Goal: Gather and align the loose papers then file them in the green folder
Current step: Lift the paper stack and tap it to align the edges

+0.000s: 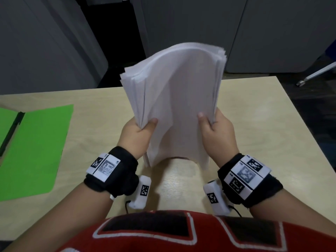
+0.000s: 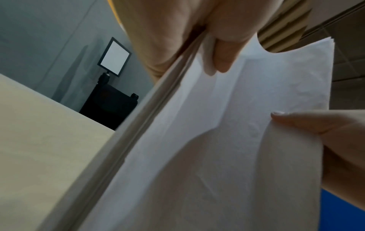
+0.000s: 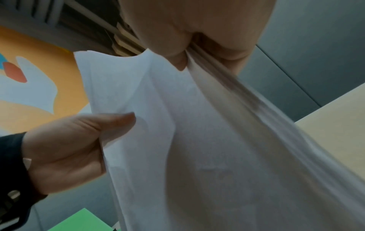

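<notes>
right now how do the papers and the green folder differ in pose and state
The papers stand upright, bowed, with their bottom edge on the table; the folder lies flat and open at the table's left. The papers are gripped at both side edges by the left hand and right hand; the folder is untouched. The papers are white, the folder bright green. Both rest on the same table.

Head looks down; wrists look up (close), sharing papers [image 1: 172, 99].
</notes>
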Motion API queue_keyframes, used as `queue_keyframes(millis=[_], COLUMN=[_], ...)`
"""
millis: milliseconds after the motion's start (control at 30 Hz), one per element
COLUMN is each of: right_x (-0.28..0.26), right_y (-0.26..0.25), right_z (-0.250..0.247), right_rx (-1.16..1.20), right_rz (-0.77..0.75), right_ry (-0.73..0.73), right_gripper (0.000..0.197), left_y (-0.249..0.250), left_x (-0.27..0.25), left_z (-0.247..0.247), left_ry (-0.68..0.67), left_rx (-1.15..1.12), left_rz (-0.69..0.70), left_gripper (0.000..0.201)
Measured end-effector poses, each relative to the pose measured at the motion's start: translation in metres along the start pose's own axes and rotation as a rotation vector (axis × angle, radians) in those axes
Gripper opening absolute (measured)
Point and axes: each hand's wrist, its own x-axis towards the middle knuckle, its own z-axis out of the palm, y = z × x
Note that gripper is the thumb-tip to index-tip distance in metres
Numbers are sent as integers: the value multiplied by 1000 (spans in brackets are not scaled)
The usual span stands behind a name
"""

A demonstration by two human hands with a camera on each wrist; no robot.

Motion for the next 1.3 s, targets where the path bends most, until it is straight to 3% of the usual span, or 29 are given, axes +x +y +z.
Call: queue_keyframes(millis=[67, 233, 433, 600, 767, 833, 933, 1100, 1233, 1300], right_x=[0, 0, 12, 10, 0, -3, -3, -6, -7, -7], right_y=[-2, 1, -3, 5, -1, -2, 2, 5, 11, 17], right_z=[-2, 3, -5, 4, -3, -1, 2, 3, 9, 7], right_rx=[57, -86, -16, -112, 132, 114, 5, 122, -38, -49], right_rz=[-14, 80, 80, 130, -13, -73, -9, 63, 228, 291], right_ry=[58, -139, 1, -136, 141, 119, -74, 115, -155, -164], right_gripper=[20, 18, 33, 37, 23, 26, 23, 11, 18, 22], left_y=[3, -5, -2, -8, -6, -9, -14, -7, -19, -27], left_x=[-3, -3, 0, 1, 2, -4, -6, -4, -6, -1], left_z=[-1, 9, 9, 15, 4, 4, 7, 0, 5, 1], left_ry=[22, -95, 22, -110, 51, 44, 46, 92, -12, 31], left_rx=[-25, 85, -29, 119, 14, -4, -25, 5, 87, 135], left_rz=[38, -34, 82, 44, 90, 81, 25, 117, -43, -95], left_gripper=[5, 11, 17, 27, 15, 14, 6, 10, 22, 20])
